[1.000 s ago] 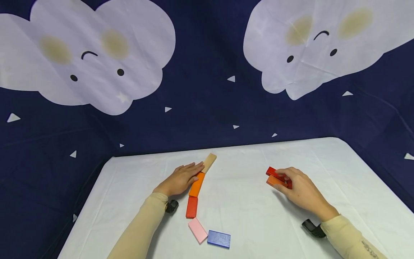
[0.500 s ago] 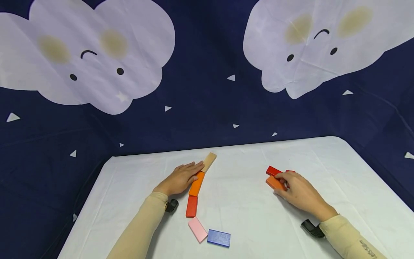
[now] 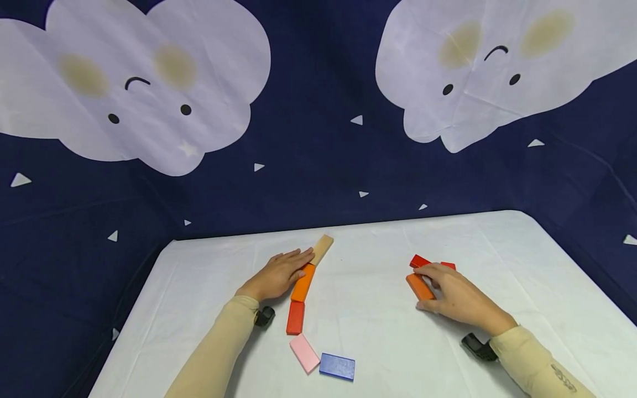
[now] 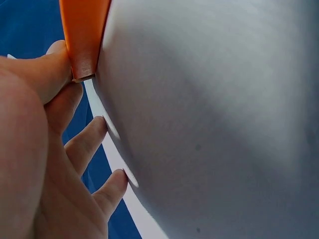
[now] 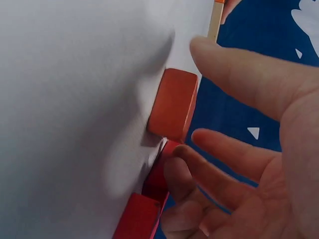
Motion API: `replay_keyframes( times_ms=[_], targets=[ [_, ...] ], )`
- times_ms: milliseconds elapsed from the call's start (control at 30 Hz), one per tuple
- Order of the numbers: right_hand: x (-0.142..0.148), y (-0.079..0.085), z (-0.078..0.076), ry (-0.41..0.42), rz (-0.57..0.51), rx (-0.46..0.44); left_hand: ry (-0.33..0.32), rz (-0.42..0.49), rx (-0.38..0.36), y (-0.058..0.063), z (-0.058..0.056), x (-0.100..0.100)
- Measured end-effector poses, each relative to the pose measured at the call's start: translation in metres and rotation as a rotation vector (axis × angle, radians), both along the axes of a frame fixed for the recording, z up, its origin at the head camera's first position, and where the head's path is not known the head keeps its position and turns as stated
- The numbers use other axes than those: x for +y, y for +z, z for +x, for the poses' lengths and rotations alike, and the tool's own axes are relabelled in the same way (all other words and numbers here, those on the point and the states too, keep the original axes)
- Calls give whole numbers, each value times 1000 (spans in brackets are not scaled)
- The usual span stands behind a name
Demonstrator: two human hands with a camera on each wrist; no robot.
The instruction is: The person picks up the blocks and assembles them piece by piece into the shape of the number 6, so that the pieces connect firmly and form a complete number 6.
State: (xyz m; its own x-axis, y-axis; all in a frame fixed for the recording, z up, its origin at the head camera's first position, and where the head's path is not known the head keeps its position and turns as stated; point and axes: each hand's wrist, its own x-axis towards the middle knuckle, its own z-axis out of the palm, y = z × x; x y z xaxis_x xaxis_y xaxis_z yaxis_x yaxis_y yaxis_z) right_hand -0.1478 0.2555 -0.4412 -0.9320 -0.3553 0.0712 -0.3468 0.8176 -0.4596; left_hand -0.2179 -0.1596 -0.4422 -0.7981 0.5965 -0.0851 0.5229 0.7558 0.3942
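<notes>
In the head view my left hand lies with extended fingers along a natural-wood block and an orange block. The left wrist view shows the left thumb against the end of that orange block. My right hand hovers low over a second orange block, thumb and index finger at its two ends. A small gap shows between thumb and block in the right wrist view. Beyond it are two red blocks, partly hidden by the right hand.
A red block, a pink block and a blue block continue the curved row toward the near side. White cloth covers the table. Behind it hangs a dark blue cloud-print curtain.
The right-hand orange block has turned and shifted slightly nearer, away from the red blocks. My right fingers have spread to its ends, uncovering the farther-right red block. The left hand stays put.
</notes>
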Motion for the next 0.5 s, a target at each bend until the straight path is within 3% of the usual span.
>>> replay_keyframes(
  times_ms=[233, 500],
  targets=[
    [4, 3, -3, 50, 0, -51, -6, -10, 3, -1, 0, 1],
    [6, 1, -4, 60, -7, -45, -6, -15, 3, 1, 1, 1]
  ],
)
